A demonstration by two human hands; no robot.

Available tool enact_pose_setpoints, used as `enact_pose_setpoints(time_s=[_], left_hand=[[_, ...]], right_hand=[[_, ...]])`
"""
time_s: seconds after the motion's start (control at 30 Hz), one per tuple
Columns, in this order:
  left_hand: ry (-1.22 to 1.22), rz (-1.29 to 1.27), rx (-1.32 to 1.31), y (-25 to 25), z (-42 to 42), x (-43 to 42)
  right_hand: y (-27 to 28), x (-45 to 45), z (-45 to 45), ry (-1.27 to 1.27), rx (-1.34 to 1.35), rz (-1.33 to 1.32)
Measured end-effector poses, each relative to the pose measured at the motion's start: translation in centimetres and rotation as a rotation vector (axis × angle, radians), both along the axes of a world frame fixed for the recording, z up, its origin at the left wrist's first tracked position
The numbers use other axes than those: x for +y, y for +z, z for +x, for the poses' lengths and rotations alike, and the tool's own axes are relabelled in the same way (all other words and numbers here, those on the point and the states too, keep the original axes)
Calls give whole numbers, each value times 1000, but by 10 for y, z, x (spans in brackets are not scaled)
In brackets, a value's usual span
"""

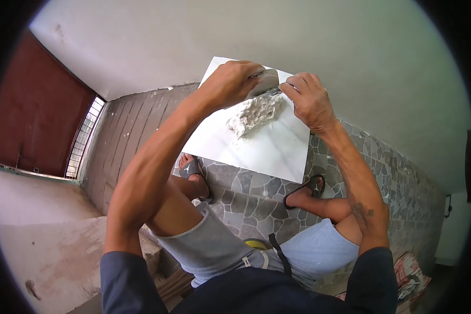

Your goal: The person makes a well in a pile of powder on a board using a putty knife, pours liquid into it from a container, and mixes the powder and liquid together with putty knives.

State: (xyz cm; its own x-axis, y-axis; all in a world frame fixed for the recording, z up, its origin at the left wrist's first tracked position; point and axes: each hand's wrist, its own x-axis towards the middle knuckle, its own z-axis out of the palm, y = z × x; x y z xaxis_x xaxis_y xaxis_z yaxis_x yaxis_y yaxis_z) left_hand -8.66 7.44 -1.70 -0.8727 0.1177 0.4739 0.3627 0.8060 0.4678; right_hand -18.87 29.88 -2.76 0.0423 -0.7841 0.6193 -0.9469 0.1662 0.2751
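Observation:
A white, faintly veined square board (214, 136) lies in front of me between my feet. On it sits a crumbly, lumpy white mass (254, 112). Just behind the mass is a thin, grey, shiny piece (267, 79) that looks like plastic film or a bag; its exact kind is unclear. My left hand (235, 78) is closed on its left side, with the fingertips partly hidden. At its right end my right hand (309, 97) is closed in a pinch on the edge.
A pale wall (329, 36) rises right behind the board. Grey stone-patterned paving (251, 209) runs under my sandalled feet, with brown planks (136, 115) to the left. A dark red door (36, 104) stands far left; a printed sack (408, 275) lies at lower right.

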Motion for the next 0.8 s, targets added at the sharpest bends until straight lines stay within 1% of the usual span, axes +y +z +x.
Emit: enact_pose_setpoints(time_s=[0.1,0.2,0.3,0.4,0.47,0.53,0.6,0.7,0.8], left_hand=[[-10,-11,-44,-8,-8,-5],[34,94,-114,-13,-8,-12],[88,93,-138,-12,-5,-19],[138,178,-154,-14,0,-23],[188,268,-160,-16,1,-23],[224,388,-170,-20,-1,-25],[253,536,-184,-24,-3,-28],[327,642,-175,-31,-6,-30],[386,753,-264,-30,-6,-29]], right_hand=[[2,5,4,-13,-42,-12],[8,12,8,-13,-86,1],[1,22,3,11,-271,-124],[2,36,15,-341,-752,-224],[-2,42,8,-462,-1128,-214],[-14,45,5,-396,-1508,-337],[-29,40,12,-107,-1864,-598],[-32,36,20,21,-2114,-722],[-31,36,21,121,-2172,-709]])
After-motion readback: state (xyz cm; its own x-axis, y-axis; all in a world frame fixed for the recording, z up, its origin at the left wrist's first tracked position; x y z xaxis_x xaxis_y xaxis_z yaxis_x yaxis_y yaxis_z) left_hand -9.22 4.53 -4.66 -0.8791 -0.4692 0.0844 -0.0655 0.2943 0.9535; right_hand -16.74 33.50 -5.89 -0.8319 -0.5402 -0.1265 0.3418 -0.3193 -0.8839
